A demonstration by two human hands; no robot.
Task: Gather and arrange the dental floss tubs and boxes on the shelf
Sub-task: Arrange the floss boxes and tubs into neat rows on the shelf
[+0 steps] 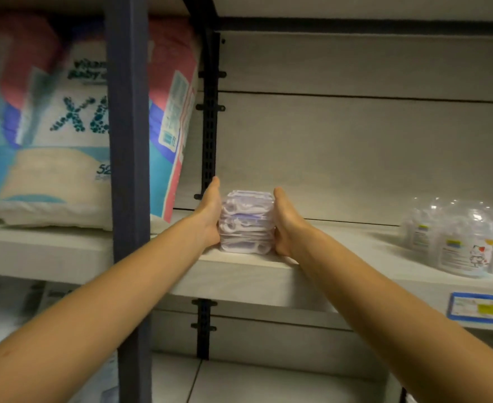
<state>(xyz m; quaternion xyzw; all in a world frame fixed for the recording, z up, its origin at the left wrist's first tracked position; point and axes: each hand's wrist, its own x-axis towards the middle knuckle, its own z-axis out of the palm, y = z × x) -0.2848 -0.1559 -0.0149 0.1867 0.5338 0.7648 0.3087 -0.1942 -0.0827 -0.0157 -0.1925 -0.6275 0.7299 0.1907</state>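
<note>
A stack of clear dental floss boxes (246,222) with white floss picks inside stands on the pale shelf (239,271), near its front edge and close to the left upright. My left hand (210,216) presses flat against the stack's left side. My right hand (287,222) presses flat against its right side, so the stack is squeezed between both palms. At the far right of the same shelf sits a group of clear round floss tubs (460,242) with labels, apart from my hands.
A dark metal post (129,170) rises in front of the shelf's left part. Large diaper packs (50,126) fill the bay to the left. A blue price tag (479,308) is on the shelf's front edge. A slotted black upright (209,126) runs behind the stack.
</note>
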